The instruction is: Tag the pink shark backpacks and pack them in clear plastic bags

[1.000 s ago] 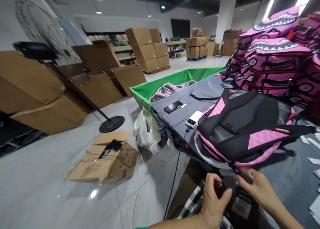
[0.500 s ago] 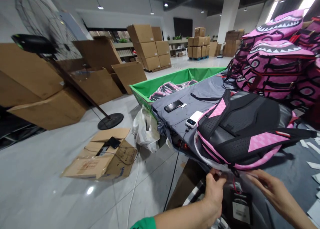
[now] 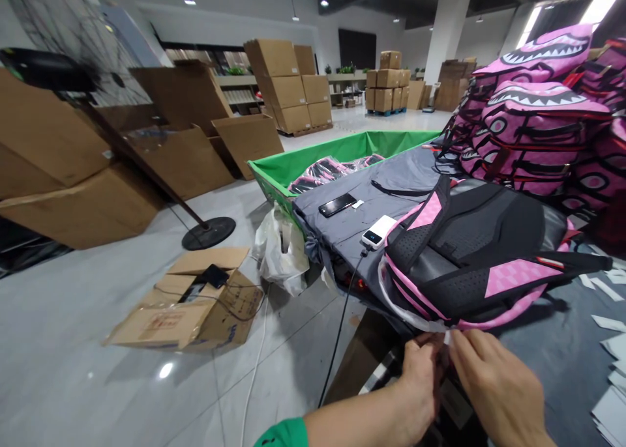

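A pink and black backpack (image 3: 479,238) lies with its straps and padded back facing up on the grey-covered table. Whitish clear plastic (image 3: 403,309), apparently a bag, curves round its near left edge. At the backpack's near edge, my left hand (image 3: 423,372) is closed in a pinch on the plastic. My right hand (image 3: 493,375) is closed right beside it, fingertips pinching the same plastic. A dark hang tag (image 3: 456,403) shows partly below my hands. What lies between the fingertips is mostly hidden.
Left of the backpack are a white power bank (image 3: 379,232) with a black cable and a phone (image 3: 337,204). Pink backpacks (image 3: 538,128) are piled behind. White paper slips (image 3: 611,408) lie at right. An open carton (image 3: 195,310) and a fan's base (image 3: 208,232) stand on the floor.
My right hand has moved left and now meets my left hand at the plastic. The tag has become mostly covered. The view has shifted slightly; the backpack stays in place.
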`<state>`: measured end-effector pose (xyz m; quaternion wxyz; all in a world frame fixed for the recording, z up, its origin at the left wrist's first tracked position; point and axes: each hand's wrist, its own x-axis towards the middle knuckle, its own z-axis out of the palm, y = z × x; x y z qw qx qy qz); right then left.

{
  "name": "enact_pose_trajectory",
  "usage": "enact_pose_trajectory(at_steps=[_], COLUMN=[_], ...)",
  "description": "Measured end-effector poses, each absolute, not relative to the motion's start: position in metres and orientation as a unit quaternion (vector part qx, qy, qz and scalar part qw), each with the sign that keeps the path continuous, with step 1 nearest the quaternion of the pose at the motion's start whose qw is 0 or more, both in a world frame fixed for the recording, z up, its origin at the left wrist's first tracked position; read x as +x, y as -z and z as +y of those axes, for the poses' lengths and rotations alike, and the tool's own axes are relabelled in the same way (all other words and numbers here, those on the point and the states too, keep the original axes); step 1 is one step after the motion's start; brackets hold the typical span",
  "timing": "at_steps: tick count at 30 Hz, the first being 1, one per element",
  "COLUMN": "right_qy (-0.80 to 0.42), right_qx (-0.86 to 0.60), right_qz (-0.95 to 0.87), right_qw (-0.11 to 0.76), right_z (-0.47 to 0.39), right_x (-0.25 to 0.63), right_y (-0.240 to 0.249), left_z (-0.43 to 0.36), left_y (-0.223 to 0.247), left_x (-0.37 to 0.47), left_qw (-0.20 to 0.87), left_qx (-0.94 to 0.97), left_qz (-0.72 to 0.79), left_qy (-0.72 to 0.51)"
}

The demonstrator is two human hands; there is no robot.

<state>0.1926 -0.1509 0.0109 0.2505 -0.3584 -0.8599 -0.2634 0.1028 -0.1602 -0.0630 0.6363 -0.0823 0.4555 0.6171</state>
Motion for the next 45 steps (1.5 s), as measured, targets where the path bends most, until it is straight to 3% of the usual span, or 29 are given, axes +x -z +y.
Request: enact_pose_trajectory(at_steps=[10, 20, 24, 29, 45], right_qy=[0.198, 0.151, 0.176, 0.249, 0.23], right_qx=[-0.361, -0.302, -0.359, -0.453, -0.451], right_qz=[-0.868, -0.871, -0.826, -0.775, -0.795], right_qw=[0.277, 0.357, 0.399, 0.362, 0.334], right_z=[-0.171, -0.164, -0.161, -0.153, -0.151], right_x=[0.205, 0.214, 0.209, 0.193, 0.189], right_y=[0.034, 0.032, 0.032, 0.033, 0.035], left_z=[-0.174, -0.166, -0.167, -0.169, -0.169], left_y=[0.053, 0.062, 0.064, 0.063, 0.039], left_x=[0.09, 0.103, 0.104, 0.101, 0.076], left_qw=[0.66, 0.589, 0.581, 0.566, 0.543], left_qx=[-0.013, -0.026, -0.016, 0.007, 0.255], left_qz=[0.385, 0.51, 0.522, 0.513, 0.512], left_qy=[-0.645, -0.626, -0.625, -0.646, -0.615])
